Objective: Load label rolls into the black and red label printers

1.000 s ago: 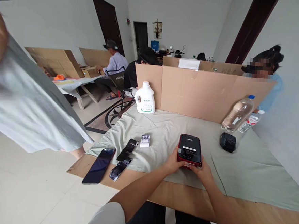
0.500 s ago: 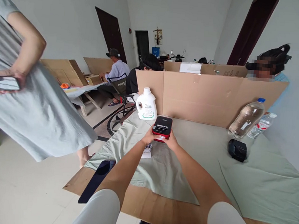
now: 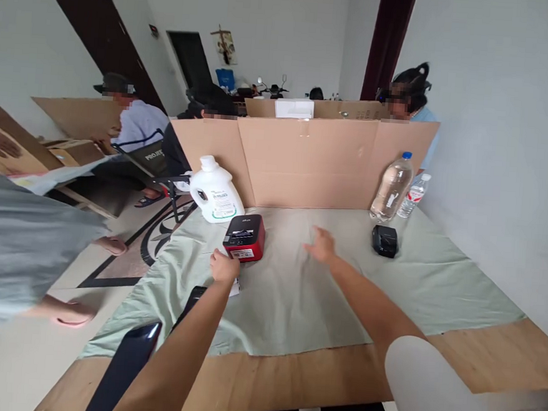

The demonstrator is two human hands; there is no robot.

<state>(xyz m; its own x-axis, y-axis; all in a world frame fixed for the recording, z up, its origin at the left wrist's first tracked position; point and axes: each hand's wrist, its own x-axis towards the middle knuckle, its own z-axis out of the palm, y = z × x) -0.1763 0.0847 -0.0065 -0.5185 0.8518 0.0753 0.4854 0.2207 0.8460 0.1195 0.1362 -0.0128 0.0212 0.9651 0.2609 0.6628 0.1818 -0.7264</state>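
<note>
A red and black box-shaped device (image 3: 245,236) stands on the pale green cloth (image 3: 296,295), just in front of a white jug (image 3: 216,192). My left hand (image 3: 224,266) rests on the cloth right before the device, fingers curled in, with nothing visible in them. A small white paper roll (image 3: 236,285) peeks out beside that wrist. My right hand (image 3: 320,244) hovers over bare cloth to the right of the device, fingers spread and holding nothing.
A dark phone (image 3: 124,364) and a black strip (image 3: 192,300) lie near the table's left front edge. A small black box (image 3: 385,240), a large bottle (image 3: 391,187) and a small bottle (image 3: 413,195) stand by the cardboard wall (image 3: 305,161). Other people sit behind it; one stands at left.
Both hands carried the red and black device from near me to the far left by the jug and let it go. My right hand has swung off to the right.
</note>
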